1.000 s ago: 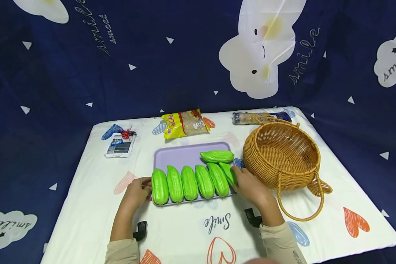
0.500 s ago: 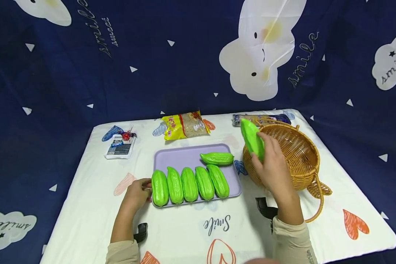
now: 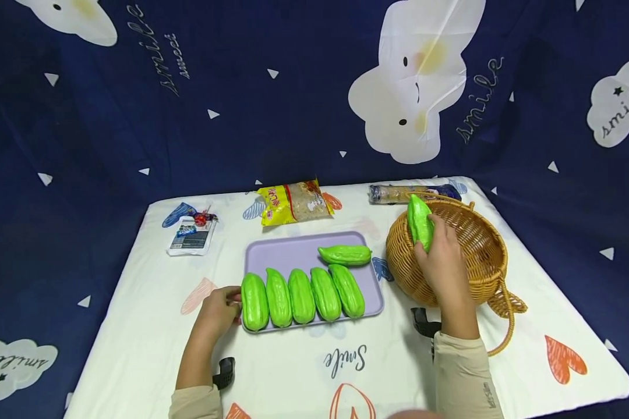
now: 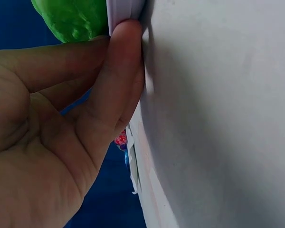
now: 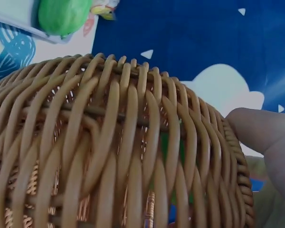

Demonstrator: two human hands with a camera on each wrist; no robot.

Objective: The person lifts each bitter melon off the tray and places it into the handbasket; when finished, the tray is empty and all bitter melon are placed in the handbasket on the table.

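My right hand [image 3: 442, 262] grips a green bitter melon [image 3: 420, 221], ridged and pointed, held upright at the left rim of the round wicker basket [image 3: 411, 270]. In the right wrist view the basket wall [image 5: 114, 137] fills the front, the thumb [image 5: 266, 130] is at its rim, and green shows through the weave. My left hand [image 3: 220, 311] pinches the left edge of the lilac tray [image 3: 278, 250]; in the left wrist view its fingers [image 4: 123, 52] press the rim beside a melon [image 4: 73, 21]. Several melons [image 3: 301, 295] stand in a row on the tray, one [image 3: 345, 255] lying crosswise behind.
A yellow food bag [image 3: 296, 202] lies behind the tray, and a long clear-and-blue packet [image 3: 411, 194] lies behind the basket. At the left back are a white packet [image 3: 191, 237] and a red lollipop [image 3: 201, 219]. The basket's handle [image 3: 511, 326] hangs down on the near right side.
My right hand has lifted a melon from the right end of the tray's row, carried it right, and lowered it at the basket's rim. The left hand has stayed at the tray.
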